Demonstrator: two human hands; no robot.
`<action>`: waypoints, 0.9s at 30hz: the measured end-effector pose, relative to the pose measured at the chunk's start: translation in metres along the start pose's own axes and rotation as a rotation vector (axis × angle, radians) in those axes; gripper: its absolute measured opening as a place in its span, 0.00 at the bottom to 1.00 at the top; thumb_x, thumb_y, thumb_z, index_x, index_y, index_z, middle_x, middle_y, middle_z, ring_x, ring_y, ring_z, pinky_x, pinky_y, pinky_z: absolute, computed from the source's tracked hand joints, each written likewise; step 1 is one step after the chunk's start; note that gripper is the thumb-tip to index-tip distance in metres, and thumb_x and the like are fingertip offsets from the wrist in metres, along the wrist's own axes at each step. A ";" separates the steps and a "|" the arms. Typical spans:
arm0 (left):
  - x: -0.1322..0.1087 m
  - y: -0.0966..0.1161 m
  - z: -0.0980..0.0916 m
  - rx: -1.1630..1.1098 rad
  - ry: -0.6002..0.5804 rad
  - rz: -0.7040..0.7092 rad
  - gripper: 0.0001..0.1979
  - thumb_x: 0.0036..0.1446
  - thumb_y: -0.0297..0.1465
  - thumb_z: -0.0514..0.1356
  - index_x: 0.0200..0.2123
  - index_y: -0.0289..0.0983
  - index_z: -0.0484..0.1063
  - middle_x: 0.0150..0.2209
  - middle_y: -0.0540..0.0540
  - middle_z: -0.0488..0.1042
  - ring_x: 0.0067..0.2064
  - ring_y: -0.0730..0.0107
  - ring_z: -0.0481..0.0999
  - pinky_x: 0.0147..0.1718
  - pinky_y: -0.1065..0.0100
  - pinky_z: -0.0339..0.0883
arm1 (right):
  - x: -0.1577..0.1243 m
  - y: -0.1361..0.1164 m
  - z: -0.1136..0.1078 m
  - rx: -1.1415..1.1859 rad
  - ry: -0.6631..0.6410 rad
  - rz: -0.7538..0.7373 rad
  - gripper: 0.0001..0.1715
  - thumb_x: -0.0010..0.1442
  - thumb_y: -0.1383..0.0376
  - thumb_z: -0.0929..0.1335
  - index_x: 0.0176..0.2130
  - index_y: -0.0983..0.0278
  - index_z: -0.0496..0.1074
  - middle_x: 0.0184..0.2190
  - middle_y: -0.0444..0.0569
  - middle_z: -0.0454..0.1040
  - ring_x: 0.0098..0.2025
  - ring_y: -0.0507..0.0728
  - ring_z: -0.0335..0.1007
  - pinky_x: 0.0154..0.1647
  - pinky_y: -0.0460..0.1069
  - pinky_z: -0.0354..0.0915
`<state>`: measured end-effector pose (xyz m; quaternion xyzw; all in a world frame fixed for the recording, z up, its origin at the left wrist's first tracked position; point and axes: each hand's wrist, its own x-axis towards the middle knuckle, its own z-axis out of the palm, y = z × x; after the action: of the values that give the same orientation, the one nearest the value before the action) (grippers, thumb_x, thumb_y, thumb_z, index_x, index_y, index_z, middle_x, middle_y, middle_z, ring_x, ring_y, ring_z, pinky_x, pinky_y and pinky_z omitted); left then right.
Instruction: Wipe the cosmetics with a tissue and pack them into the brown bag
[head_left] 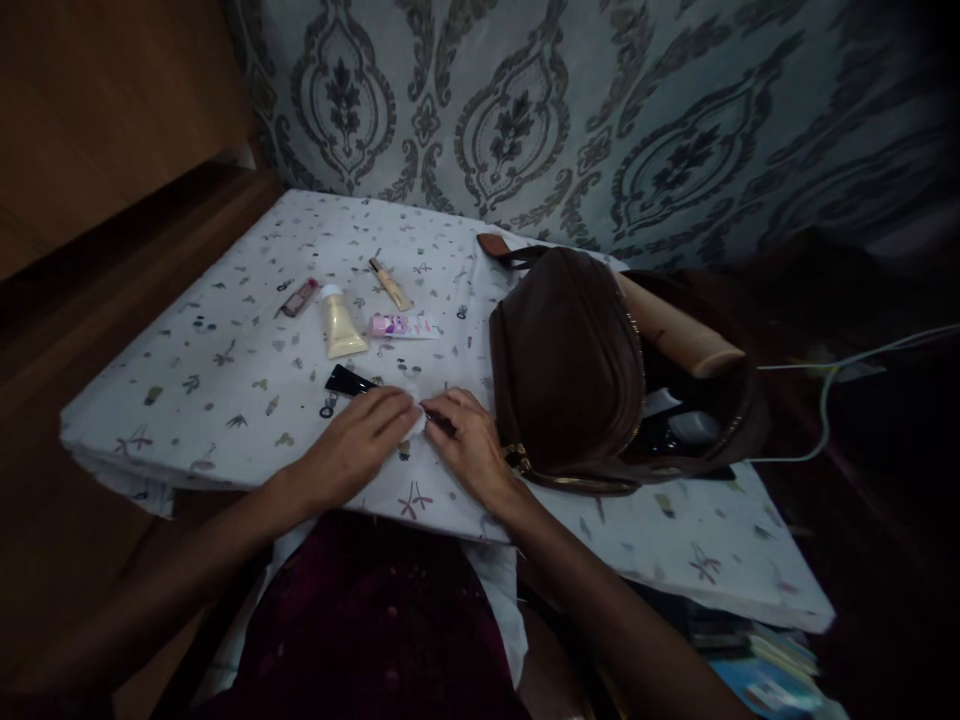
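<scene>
My left hand (364, 435) is at the table's front, its fingers closed together on a small white, tissue-like piece (417, 412). Close beside it, my right hand (471, 445) pinches a small dark, slim object (439, 420) whose kind I cannot make out. The fingertips of both hands nearly meet at the white piece. Just beyond the left fingers lies a black tube (349, 380), partly hidden by them. Farther back lie a cream-coloured tube (342, 325) with a white cap, a pink and white tube (401, 326), a slim gold tube (391, 284) and a small pinkish-brown cosmetic item (300, 298).
Right of my hands, an unzipped brown leather bag (562, 370) holds a beige cylinder (679, 325) and other items. The table (240, 390) has a patterned white cover. Behind it hangs a patterned curtain (510, 120); wooden furniture (112, 120) stands left. A pale cable (829, 400) runs at right.
</scene>
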<state>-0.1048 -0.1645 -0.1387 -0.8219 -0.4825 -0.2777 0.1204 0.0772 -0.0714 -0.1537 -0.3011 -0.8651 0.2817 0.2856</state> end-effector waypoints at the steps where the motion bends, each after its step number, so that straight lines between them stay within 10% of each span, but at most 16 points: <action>1: 0.003 0.004 0.003 0.040 -0.008 0.034 0.16 0.66 0.21 0.50 0.55 0.30 0.66 0.51 0.36 0.75 0.55 0.54 0.72 0.52 0.52 0.72 | 0.000 0.001 0.000 -0.009 0.001 -0.006 0.10 0.60 0.72 0.68 0.40 0.63 0.78 0.33 0.50 0.73 0.39 0.59 0.69 0.40 0.52 0.66; 27: -0.027 -0.046 -0.013 0.148 -0.042 -0.391 0.18 0.61 0.18 0.52 0.52 0.34 0.71 0.51 0.36 0.76 0.50 0.54 0.73 0.48 0.51 0.72 | -0.002 0.000 0.001 0.066 0.027 -0.001 0.06 0.62 0.65 0.70 0.40 0.60 0.78 0.37 0.51 0.80 0.40 0.60 0.75 0.41 0.55 0.70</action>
<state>-0.1587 -0.1665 -0.1469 -0.7070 -0.6544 -0.2425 0.1141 0.0776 -0.0727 -0.1548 -0.2947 -0.8517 0.3058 0.3071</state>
